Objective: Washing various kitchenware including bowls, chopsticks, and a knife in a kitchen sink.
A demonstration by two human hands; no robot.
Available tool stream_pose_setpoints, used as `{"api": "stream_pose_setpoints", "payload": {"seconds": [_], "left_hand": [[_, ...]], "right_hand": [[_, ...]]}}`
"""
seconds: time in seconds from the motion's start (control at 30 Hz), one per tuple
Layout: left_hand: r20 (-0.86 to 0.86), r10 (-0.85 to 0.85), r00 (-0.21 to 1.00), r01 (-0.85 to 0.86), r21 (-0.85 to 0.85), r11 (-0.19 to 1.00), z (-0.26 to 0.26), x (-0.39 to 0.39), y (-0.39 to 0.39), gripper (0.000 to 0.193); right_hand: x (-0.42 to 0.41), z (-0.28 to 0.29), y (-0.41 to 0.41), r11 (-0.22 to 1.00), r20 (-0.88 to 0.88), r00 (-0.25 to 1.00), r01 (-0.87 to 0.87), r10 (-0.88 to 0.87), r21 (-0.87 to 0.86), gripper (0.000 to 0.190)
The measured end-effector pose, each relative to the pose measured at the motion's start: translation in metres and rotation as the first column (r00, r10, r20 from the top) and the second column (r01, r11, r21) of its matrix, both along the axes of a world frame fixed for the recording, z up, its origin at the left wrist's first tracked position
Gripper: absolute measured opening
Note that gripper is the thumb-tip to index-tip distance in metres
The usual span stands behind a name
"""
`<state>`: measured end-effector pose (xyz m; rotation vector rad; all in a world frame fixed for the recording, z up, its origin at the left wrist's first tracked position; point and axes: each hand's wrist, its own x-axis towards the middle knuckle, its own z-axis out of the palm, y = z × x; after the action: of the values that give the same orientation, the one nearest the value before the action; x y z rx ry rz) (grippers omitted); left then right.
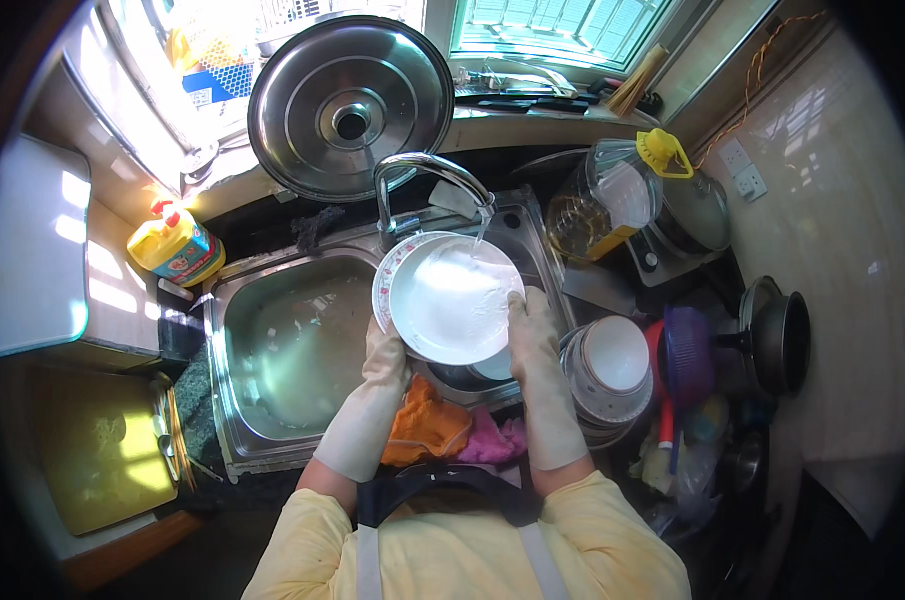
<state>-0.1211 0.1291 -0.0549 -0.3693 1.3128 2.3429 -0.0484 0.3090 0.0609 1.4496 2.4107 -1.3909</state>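
Note:
Both my hands wear long pale rubber gloves. Between them I hold white dishes under the chrome faucet [433, 166], whose thin stream falls on the top one. My left hand [386, 352] grips the lower left rim of a plate with a floral border [385, 285]. At the right rim, my right hand [531, 322] grips the white dish [452, 307] lying on that plate. Water wets its inside. Beneath them, part of another white dish [495, 365] shows in the right basin. Fingers under the rims are hidden.
Cloudy water stands in the left steel basin [295, 352]. Stacked bowls [615, 354] sit right of the sink, near an oil jug [602, 202]. Orange [430, 424] and pink cloths [495, 439] lie at the front edge. A large steel lid [310, 97] leans behind the faucet; a yellow detergent jug [178, 251] stands left.

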Motion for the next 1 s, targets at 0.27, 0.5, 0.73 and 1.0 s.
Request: {"api": "stream_pose_setpoints", "payload": {"seconds": [0.27,0.5,0.73,1.0], "left_hand": [[0.028,0.083,0.996,-0.075,-0.221,0.972,0.034,0.021,-0.050,0.044],[0.085,0.175,0.981,-0.146,-0.267,0.952,0.002,0.045,-0.105,0.053],[0.034,0.229,0.973,-0.212,-0.266,0.940,-0.005,0.064,-0.141,0.055],[0.024,0.267,0.963,-0.247,-0.307,0.919,0.007,0.074,-0.160,0.054]], "right_hand": [[-0.024,-0.034,0.004,0.990,-0.286,0.953,0.062,-0.097,-0.127,0.022],[-0.011,-0.142,0.021,0.889,-0.548,0.720,0.220,-0.426,-0.401,0.017],[-0.009,-0.162,0.005,0.506,-0.281,0.735,0.097,-0.617,-0.857,0.014],[-0.016,-0.169,0.007,-0.685,0.295,0.788,-0.209,-0.541,-0.697,0.038]]}}
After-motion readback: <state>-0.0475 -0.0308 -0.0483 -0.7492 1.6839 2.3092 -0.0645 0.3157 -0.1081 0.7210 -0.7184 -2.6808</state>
